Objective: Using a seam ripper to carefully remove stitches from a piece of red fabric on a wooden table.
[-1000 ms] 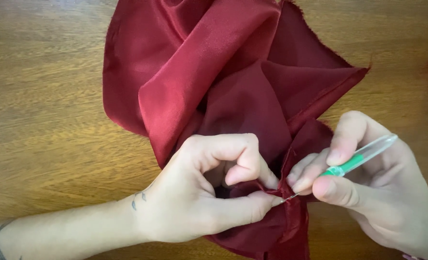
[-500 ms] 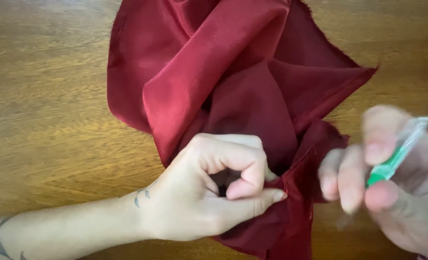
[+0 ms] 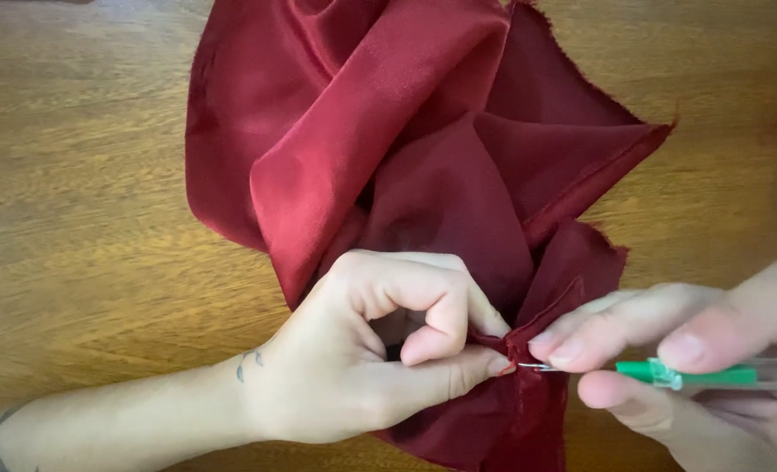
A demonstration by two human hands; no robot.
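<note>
The left hand [image 3: 379, 358] comes in from about eight o'clock, its forearm lying across the wooden table [image 3: 82, 218], and its thumb and bent forefinger are pinched together on a fold of the dark red fabric [image 3: 388, 149] at the lower middle of the view; the other fingers curl into the palm behind them. The right hand [image 3: 694, 367] enters from about four o'clock and holds a seam ripper [image 3: 685, 375] with a green handle and a clear cap end, laid nearly level and pointing toward nine o'clock. Its fingers are closed around the handle, the forefinger stretched along the top and the thumb beneath, so the tool is clamped between them. The thin metal tip of the seam ripper [image 3: 537, 366] touches the fabric's edge right beside the left thumb tip, just where the fold is pinched; whether it sits under a thread is too small to tell. The fabric lies rumpled on the table, spreading from the pinched spot up toward twelve o'clock, with broad glossy folds overlapping one another and a frayed raw edge running toward two o'clock. A narrow strip of the cloth hangs down from the pinch toward six o'clock and leaves the view. The right hand's near fingers look soft and slightly blurred.
</note>
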